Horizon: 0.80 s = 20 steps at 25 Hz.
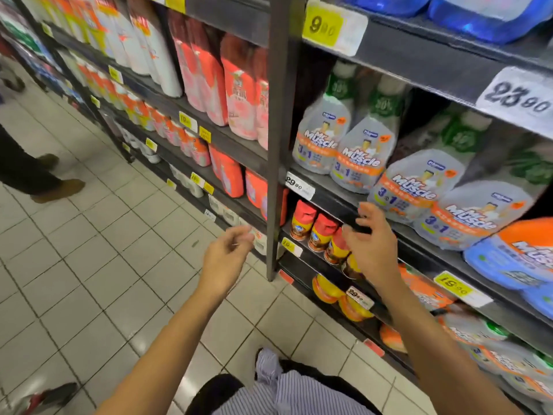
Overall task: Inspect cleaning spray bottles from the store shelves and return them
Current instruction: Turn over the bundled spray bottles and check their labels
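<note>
Several grey Mr Muscle spray bottles (357,154) with orange label bands stand in rows on the middle shelf at the right. My right hand (371,247) hovers just below and in front of that shelf's edge, fingers loosely spread, holding nothing. My left hand (227,256) hangs in the air over the floor left of the shelf upright, fingers loosely curled and empty. A blue Mr Muscle bottle (514,259) with an orange cap stands at the right on the shelf below.
A dark metal upright (279,145) divides the shelving. Red-capped cans (321,232) fill the shelf under my right hand. Pink and orange refill packs (236,94) stand to the left. Another person's legs (33,172) stand on the tiled floor (98,265) at the left.
</note>
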{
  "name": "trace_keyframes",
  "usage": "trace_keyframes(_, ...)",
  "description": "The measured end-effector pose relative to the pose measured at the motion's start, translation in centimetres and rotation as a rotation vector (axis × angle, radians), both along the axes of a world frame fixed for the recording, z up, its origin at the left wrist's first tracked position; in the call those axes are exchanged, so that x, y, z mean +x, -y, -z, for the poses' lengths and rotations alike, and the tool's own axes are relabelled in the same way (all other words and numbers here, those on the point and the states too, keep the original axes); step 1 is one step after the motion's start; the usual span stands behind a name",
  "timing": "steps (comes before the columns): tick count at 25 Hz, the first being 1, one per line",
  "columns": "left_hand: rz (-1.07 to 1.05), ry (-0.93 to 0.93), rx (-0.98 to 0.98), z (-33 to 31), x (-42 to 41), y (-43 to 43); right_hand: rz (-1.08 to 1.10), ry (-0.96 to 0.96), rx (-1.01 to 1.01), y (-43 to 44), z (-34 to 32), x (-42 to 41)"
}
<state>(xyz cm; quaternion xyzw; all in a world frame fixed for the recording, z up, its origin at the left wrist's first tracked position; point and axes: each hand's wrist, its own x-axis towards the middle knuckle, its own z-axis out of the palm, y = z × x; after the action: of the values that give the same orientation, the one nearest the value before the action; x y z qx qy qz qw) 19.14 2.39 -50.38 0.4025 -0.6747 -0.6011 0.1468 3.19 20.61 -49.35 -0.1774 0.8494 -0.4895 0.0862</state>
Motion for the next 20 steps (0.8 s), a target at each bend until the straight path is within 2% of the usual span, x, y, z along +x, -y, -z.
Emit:
trace_keyframes(3, 0.113, -0.116, -0.017, -2.3, -5.2, 1.6, 0.093, -0.257, -0.064, 3.4, -3.0, -2.9)
trace_keyframes(5, 0.201, -0.187, -0.009, -3.4, -8.4, 2.2, 0.182, -0.333, -0.051, 5.3, -4.2, -4.6)
trace_keyframes(10, 0.355, -0.197, 0.013, -3.3, -11.9, 3.7, 0.347, -0.194, -0.073, 8.1, -5.9, -7.1)
trace_keyframes(15, 0.437, -0.196, 0.068, -2.3, -12.8, 5.2, 0.508, -0.361, 0.062, 9.2, -5.3, -6.6)
trace_keyframes(17, 0.458, -0.195, 0.070, -2.0, -12.6, 5.3, 0.538, -0.368, 0.063, 9.2, -5.1, -6.5)
trace_keyframes(20, 0.487, -0.173, 0.061, -1.6, -12.8, 5.5, 0.474, -0.332, 0.052, 8.2, -5.3, -7.3)
